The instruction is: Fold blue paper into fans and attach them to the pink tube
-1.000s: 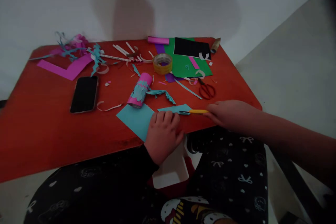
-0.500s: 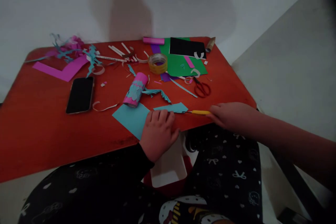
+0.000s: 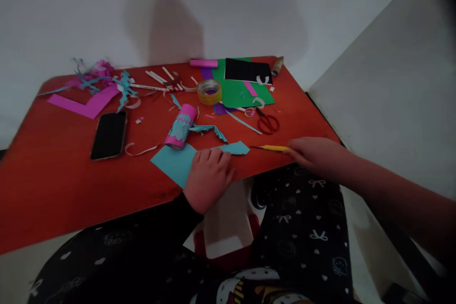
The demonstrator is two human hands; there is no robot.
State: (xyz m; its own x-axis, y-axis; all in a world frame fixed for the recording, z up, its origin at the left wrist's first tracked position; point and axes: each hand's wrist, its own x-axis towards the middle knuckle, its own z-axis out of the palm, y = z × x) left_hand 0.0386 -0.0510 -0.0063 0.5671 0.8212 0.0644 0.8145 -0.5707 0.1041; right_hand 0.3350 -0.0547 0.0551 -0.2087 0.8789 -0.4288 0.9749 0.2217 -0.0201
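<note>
The right hand is gripping a yellow tool with its fingers closed round the handle, and the thin dark tip is pointing at the left hand. A second ago the tip was lying over the blue strip; now it is sitting just past the strip's end, on the side nearer the right fingers. The left hand is staying palm down in much the same spot. Its fingers are bending a little and pressing on the paper, not wrapping round anything. The strip is poking out from under them towards the tool, and a bigger blue paper is spreading out on their other side.

Past the left fingertips, a pink and blue tube is lying tilted, with a folded blue paper beside it. Red scissors are resting beyond the right fingers. Farther off, a tape roll is showing marks inside its ring; they may be letters, but the picture is too dim for reading them.
</note>
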